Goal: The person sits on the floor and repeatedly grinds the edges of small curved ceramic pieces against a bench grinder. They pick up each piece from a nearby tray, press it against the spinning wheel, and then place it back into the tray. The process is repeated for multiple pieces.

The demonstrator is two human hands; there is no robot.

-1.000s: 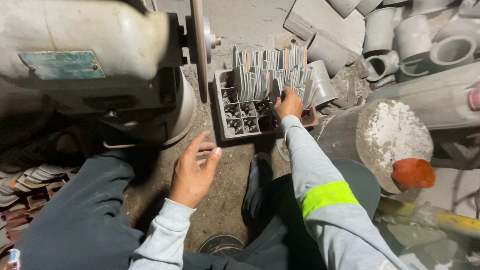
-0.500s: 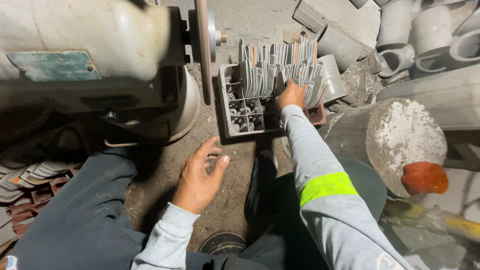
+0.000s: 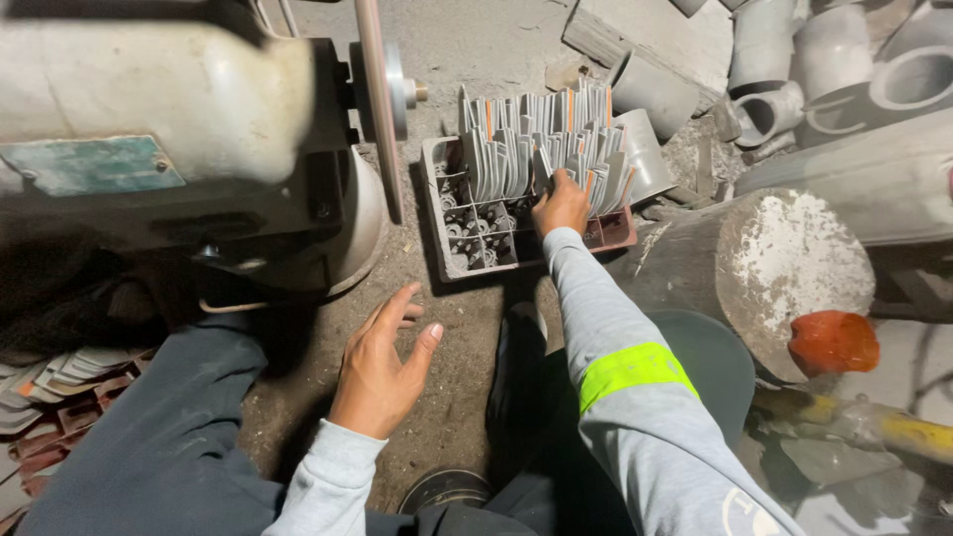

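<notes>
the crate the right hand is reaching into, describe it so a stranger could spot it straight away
Right of the big grinding machine, on the dirty floor, sits a divided crate. Unlike the round grey pipes behind it, it holds upright grey curved pieces, with the right hand on them.

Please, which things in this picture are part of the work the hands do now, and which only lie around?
In the work:
- right hand, reaching into the grey metal blades
- grey flat metal blades, standing upright
- compartmented plastic crate holding them
- left hand, open, holding nothing

Lying about:
- grey pipe fittings
- orange lump
- grinding machine with thin disc
</notes>
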